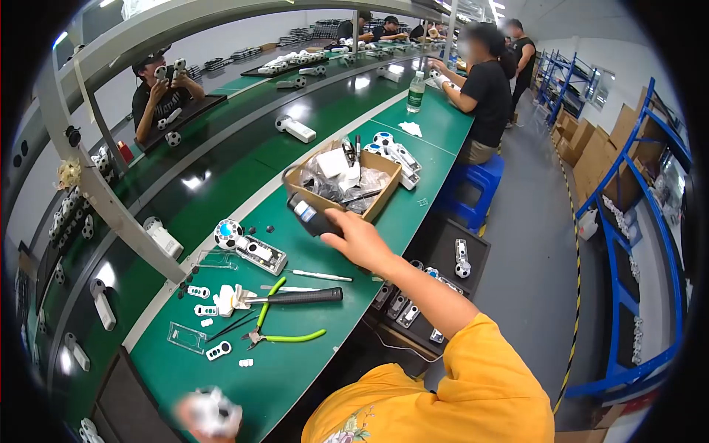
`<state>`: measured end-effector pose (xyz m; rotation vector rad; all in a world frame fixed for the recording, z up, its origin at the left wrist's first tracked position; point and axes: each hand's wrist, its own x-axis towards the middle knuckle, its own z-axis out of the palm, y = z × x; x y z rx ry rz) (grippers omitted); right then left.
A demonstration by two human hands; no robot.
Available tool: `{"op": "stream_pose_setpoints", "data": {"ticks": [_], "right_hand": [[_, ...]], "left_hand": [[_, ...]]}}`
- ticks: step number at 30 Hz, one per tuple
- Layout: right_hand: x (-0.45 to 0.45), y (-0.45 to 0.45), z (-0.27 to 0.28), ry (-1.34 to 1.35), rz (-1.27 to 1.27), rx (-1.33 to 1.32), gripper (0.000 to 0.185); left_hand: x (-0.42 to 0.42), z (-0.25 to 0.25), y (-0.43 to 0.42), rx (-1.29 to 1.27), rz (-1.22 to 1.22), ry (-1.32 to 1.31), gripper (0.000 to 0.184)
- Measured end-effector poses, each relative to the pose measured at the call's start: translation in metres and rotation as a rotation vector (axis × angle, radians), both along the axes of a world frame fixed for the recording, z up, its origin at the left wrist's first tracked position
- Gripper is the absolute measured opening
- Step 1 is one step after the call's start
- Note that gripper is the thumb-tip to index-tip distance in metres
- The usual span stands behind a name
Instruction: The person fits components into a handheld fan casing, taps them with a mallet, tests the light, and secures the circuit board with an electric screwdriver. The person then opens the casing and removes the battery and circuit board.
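Observation:
My right hand (362,240) is stretched over the green bench, closed round a black handheld tool (314,218) with a white label, beside a cardboard box (388,190) of bagged parts. At the bottom edge my left hand (193,417), blurred, grips a black-and-white football-patterned device (216,410). Between the hands lie green-handled cutters (295,337), a black-handled hammer (306,296), black tweezers (233,325), a thin white pen-like tool (321,276) and small white button panels (219,350). An opened device (258,251) with a football head shows its inside.
A conveyor (214,166) carrying white devices runs along the left. More devices sit in a black tray (473,255) below the bench edge. Farther along are a water bottle (416,92), a blue stool (473,192) and a seated co-worker (487,96). Blue shelving (628,170) lines the right.

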<state>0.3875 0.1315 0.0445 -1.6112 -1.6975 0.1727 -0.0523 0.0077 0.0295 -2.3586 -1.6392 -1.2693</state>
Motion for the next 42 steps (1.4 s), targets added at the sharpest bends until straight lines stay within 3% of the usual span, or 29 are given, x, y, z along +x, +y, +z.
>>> {"op": "stream_pose_setpoints", "data": {"ticks": [1,2,3,4,5,6,8,9,11,12,14,16,17,18,20,21,23,26,28,34,36,42], "right_hand": [[0.003,-0.009,0.005,0.084,-0.026,0.044,0.053],[0.007,-0.02,0.014,0.167,-0.057,0.091,0.056],[0.013,-0.031,0.022,0.271,-0.076,0.09,0.06],[0.018,-0.043,0.027,0.386,-0.068,0.142,0.062],[0.022,-0.052,0.029,0.499,-0.056,0.193,0.064],[0.027,-0.059,0.025,0.568,-0.076,0.296,0.063],[0.034,-0.081,0.039,0.767,-0.001,0.279,0.054],[0.026,-0.092,0.05,0.84,-0.008,0.335,0.051],[0.019,-0.099,0.05,0.977,0.067,0.514,0.058],[0.01,-0.102,0.057,1.027,0.122,0.589,0.066],[0.0,-0.104,0.066,1.049,0.435,0.666,0.07],[-0.024,-0.097,0.083,0.98,0.775,0.756,0.073],[-0.051,-0.104,0.093,1.056,0.818,0.619,0.079],[-0.06,-0.103,0.091,1.016,0.887,0.519,0.086],[-0.09,-0.096,0.077,1.055,0.976,0.339,0.083],[-0.102,-0.093,0.071,1.014,0.967,0.19,0.081],[-0.129,-0.091,0.064,1.019,0.936,0.008,0.077],[-0.149,-0.083,0.054,0.842,0.882,-0.069,0.083],[-0.161,-0.078,0.032,1.024,0.96,-0.145,0.09],[-0.16,-0.083,0.037,1.134,1.011,-0.143,0.087],[-0.161,-0.083,0.038,1.107,0.99,-0.097,0.086],[-0.163,-0.084,0.04,1.161,1.001,-0.185,0.091]], "left_hand": [[0.008,0.02,0.0,-0.034,-0.029,0.037,0.028],[0.017,0.037,-0.004,0.161,-0.04,0.347,0.029],[0.025,0.04,-0.016,0.192,0.025,0.313,0.029],[0.026,0.053,-0.022,0.089,-0.046,0.445,0.031],[0.022,0.025,-0.029,0.195,0.068,0.251,0.034],[0.012,0.002,-0.033,0.11,0.0,-0.175,0.042],[0.001,-0.025,-0.025,-0.025,-0.071,-0.731,0.051],[-0.004,-0.031,-0.019,-0.104,-0.229,-0.823,0.057],[0.021,-0.008,-0.022,-0.322,-0.135,-1.294,0.057],[0.018,-0.001,-0.01,-0.384,-0.144,-1.191,0.059],[0.046,0.03,-0.019,-0.489,-0.018,-1.59,0.061],[0.043,0.017,-0.01,-0.573,-0.119,-1.565,0.06],[0.039,0.008,-0.008,-0.634,-0.13,-1.514,0.059],[0.054,0.017,-0.006,-0.612,0.053,-1.486,0.06],[0.061,0.019,-0.006,-0.704,0.093,-1.431,0.061],[0.069,0.024,-0.006,-0.719,0.163,-1.402,0.062],[0.062,-0.003,-0.003,-0.624,-0.046,-1.414,0.058],[0.069,-0.007,-0.001,-0.619,0.051,-1.402,0.056],[0.071,-0.007,-0.003,-0.607,0.072,-1.413,0.056],[0.075,0.0,-0.007,-0.531,0.116,-1.36,0.057],[0.072,0.008,-0.009,-0.648,0.187,-1.218,0.063],[0.071,-0.011,-0.005,-0.565,0.166,-1.326,0.057]]}}
